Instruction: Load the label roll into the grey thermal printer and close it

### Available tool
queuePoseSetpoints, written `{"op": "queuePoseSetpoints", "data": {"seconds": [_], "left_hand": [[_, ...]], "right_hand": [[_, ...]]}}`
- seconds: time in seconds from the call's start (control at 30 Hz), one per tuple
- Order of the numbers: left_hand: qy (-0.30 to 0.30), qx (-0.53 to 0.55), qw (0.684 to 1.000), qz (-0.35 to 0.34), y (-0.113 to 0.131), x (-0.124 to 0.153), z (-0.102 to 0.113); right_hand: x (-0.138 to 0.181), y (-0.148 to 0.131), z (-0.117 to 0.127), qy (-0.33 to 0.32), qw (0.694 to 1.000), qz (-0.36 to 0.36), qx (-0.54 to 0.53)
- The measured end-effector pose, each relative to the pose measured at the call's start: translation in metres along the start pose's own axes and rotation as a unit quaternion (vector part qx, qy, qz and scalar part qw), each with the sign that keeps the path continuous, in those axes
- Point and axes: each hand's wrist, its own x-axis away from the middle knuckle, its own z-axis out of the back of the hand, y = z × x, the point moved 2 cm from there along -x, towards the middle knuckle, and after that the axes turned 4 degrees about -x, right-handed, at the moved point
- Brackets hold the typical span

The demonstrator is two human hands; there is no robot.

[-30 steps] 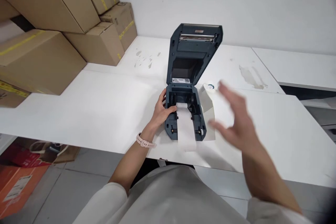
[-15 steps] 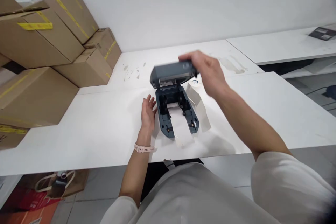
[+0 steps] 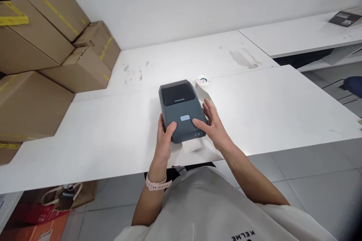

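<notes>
A dark blue-grey label printer (image 3: pixel 181 111) sits on the white table with its lid down. Its lid has a dark window and a light blue button. A strip of white label paper (image 3: pixel 192 145) sticks out at its front. My left hand (image 3: pixel 165 137) grips the printer's left side, thumb on the lid and fingers along the edge. My right hand (image 3: pixel 213 126) is around the right front side, its thumb on the lid and its fingers beside the casing. Behind the right hand lies a roll of white labels (image 3: pixel 203 81), with a loose strip partly hidden by hand and printer.
Taped cardboard boxes (image 3: pixel 93 67) are piled on the left of the table (image 3: pixel 268 113). A dark box (image 3: pixel 345 18) stands on the far right surface. Below the left front edge are a paper bag (image 3: pixel 85 196) and an orange box (image 3: pixel 52 229).
The printer's lid has swung down and covers the paper inside. My right hand has come down from the raised lid to the right side; my left hand now has its thumb on top.
</notes>
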Motion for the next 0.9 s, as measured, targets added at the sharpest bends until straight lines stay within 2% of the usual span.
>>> {"op": "queuePoseSetpoints", "data": {"seconds": [0.1, 0.23, 0.27, 0.33, 0.4, 0.43, 0.47, 0.53, 0.57, 0.6, 0.63, 0.7, 0.77, 0.9], "left_hand": [[-0.005, -0.009, 0.999, -0.044, 0.007, -0.006, 0.000], [-0.010, -0.040, 0.997, -0.072, 0.010, -0.005, -0.001], [0.006, -0.051, 0.996, -0.071, 0.007, 0.000, -0.001], [0.098, -0.084, 0.989, -0.074, -0.004, 0.017, 0.002], [0.242, -0.119, 0.958, -0.094, -0.018, 0.040, 0.005], [0.260, -0.121, 0.954, -0.091, -0.025, 0.051, 0.004], [0.209, -0.117, 0.968, -0.074, -0.032, 0.059, 0.000], [0.041, -0.085, 0.995, 0.016, -0.040, 0.067, -0.012], [-0.032, -0.056, 0.996, 0.070, -0.041, 0.068, -0.018], [-0.075, -0.025, 0.990, 0.115, -0.040, 0.067, -0.023], [-0.092, 0.001, 0.985, 0.143, -0.037, 0.065, -0.027], [-0.079, 0.021, 0.986, 0.147, -0.032, 0.057, -0.029], [-0.065, -0.005, 0.992, 0.107, -0.030, 0.050, -0.027], [-0.090, -0.069, 0.993, 0.044, -0.039, 0.050, -0.019]], "right_hand": [[-0.005, 0.003, -0.001, -0.050, 0.995, -0.045, -0.070], [-0.006, 0.003, -0.003, -0.033, 0.994, -0.043, -0.091], [-0.006, 0.003, -0.004, -0.029, 0.994, -0.047, -0.098], [-0.007, 0.003, -0.004, -0.027, 0.990, -0.061, -0.121], [-0.007, 0.002, -0.004, -0.027, 0.986, -0.072, -0.147], [-0.007, 0.002, -0.004, -0.025, 0.984, -0.076, -0.159], [-0.006, 0.001, -0.004, -0.022, 0.982, -0.079, -0.169], [-0.005, 0.000, -0.005, -0.011, 0.978, -0.087, -0.187], [-0.004, -0.001, -0.005, -0.007, 0.977, -0.092, -0.194], [-0.004, -0.002, -0.005, -0.005, 0.975, -0.096, -0.199], [-0.003, -0.003, -0.006, -0.005, 0.974, -0.101, -0.203], [-0.004, -0.006, -0.006, -0.004, 0.974, -0.105, -0.201], [-0.008, -0.012, -0.005, -0.006, 0.979, -0.094, -0.179], [-0.022, -0.024, -0.006, -0.019, 0.995, -0.048, -0.083]]}}
